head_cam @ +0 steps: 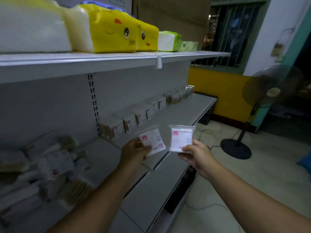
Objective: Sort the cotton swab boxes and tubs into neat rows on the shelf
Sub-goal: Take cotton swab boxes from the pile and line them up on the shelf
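Facing grey metal shelf (176, 115), black pedestal fan (269, 91) nearby. Left hand (134, 152) pinches tilted clear plastic swab box (154, 140), right hand (196, 155) pinches upright clear plastic swab box (180, 137), both held over shelf front.

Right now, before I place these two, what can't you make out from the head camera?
Head view only:
- Loose pile at far left: motion blur, so no count or labels.
- Far end of the back row: small and dim; boxes or tubs, cannot tell.
- Print on the left box held by the left hand and the right box held by the right hand: too small to read; fingers cover their lower corners.
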